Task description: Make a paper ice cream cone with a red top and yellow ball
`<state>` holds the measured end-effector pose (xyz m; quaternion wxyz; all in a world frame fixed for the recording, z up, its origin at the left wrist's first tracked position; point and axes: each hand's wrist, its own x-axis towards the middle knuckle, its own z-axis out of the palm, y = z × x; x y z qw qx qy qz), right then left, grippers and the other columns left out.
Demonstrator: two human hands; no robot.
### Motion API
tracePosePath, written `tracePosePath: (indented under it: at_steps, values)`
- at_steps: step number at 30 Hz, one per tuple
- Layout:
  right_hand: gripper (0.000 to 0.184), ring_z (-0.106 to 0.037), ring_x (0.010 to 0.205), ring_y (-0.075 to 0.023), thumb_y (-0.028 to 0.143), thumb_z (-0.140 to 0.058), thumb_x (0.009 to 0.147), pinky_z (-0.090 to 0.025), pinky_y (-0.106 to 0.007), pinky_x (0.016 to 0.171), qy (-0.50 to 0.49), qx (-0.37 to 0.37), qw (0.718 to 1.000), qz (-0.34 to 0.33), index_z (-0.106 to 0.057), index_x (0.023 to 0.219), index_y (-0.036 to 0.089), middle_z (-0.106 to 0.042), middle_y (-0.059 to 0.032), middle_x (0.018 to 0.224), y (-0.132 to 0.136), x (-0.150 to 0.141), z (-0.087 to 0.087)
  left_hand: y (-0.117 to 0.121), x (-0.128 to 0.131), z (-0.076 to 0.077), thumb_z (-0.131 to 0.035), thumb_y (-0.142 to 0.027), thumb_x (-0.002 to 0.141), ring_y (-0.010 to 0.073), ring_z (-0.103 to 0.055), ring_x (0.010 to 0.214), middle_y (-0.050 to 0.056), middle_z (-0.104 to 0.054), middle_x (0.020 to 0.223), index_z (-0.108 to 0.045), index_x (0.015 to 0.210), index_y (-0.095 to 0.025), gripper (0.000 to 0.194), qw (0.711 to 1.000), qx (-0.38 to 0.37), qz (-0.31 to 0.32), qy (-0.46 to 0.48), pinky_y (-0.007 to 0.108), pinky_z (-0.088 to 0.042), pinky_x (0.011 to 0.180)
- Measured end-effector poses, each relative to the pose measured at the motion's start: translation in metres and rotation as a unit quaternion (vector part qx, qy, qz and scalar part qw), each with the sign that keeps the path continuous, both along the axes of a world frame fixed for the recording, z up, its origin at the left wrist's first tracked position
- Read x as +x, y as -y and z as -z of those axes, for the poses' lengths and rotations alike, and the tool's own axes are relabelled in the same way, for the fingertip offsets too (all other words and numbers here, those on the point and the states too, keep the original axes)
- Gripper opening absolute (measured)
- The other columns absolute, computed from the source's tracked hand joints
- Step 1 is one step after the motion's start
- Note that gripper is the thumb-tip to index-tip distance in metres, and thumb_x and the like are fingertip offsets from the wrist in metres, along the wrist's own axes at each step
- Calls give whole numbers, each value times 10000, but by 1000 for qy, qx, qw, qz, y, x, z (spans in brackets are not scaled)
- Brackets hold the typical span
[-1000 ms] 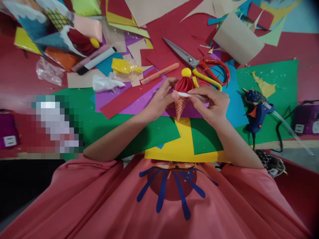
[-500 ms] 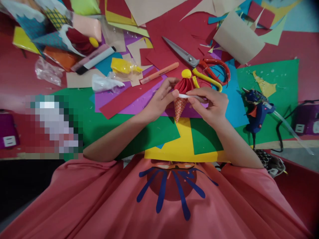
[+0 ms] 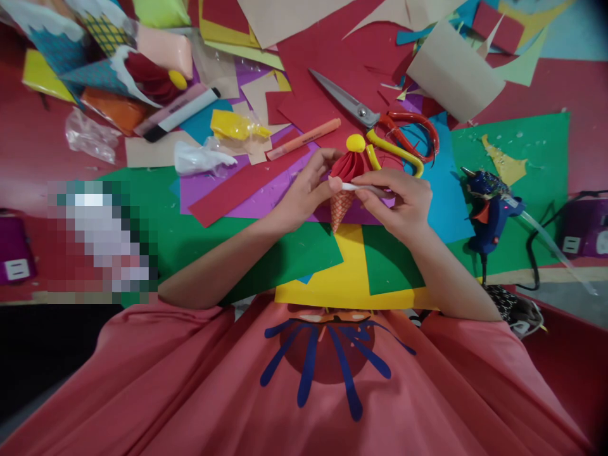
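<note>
Pressing the white strip (image 3: 349,187) to the rim of the patterned cone (image 3: 340,211) appears to be the step in hand. The cone is held point-down over the table (image 3: 586,126), near the middle of its near edge. The left hand (image 3: 308,190) is curled closed about the cone's side, thumb at the strip's left end; its far fingers are partly hidden. The right hand (image 3: 403,199) has thumb and forefinger pinched together on the strip, with no gap apparent.

Recommended practice: anchor the strip's end with the left thumb, lay it level along the rim under light tension, and turn the cone rather than drag the strip. Excess grip would likely dent the cone or crush the red pleated top (image 3: 345,168).

Count: one cone in hand, bearing one yellow ball (image 3: 356,143); three further cones (image 3: 107,76) towards the table's far left corner; one pair of scissors (image 3: 362,115) beyond the hands; one orange pen (image 3: 304,139); one glue gun (image 3: 494,218) towards the near right corner. Paper sheets overlap and cannot be counted reliably.
</note>
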<state>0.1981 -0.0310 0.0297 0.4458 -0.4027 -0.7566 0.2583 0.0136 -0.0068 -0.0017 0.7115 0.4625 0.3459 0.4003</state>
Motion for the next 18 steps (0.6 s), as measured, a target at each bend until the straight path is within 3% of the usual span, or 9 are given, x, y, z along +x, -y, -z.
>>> tracePosePath:
  at_steps: [4,9,18]
  values:
    - [152,-759,866,-141,300,-654,916,-617,-258,762,-4,18,1000,10,-715,1043,242,-791,0,990,0,0,0,-1,1,-1,-746,-675,710,262,-534,1275,10,-606,1156,-549,1093,-283,583,1000,-11,-2,-9,366,-441,1073]
    - [250,-738,743,-114,311,-689,892,-622,-239,670,-27,15,999,17,-667,1129,235,-780,-17,1011,0,0,2,-1,3,-9,-732,-712,667,255,-590,1137,2,-619,1075,-516,1028,-288,597,999,-47,-8,-14,357,-480,942]
    - [243,-722,812,-152,460,-608,930,-637,-308,694,4,-27,998,54,-681,1052,262,-748,-16,958,-1,3,7,-3,3,-13,-733,-569,682,164,-587,808,-25,-615,912,-532,983,-289,457,993,-106,-19,46,321,-469,736]
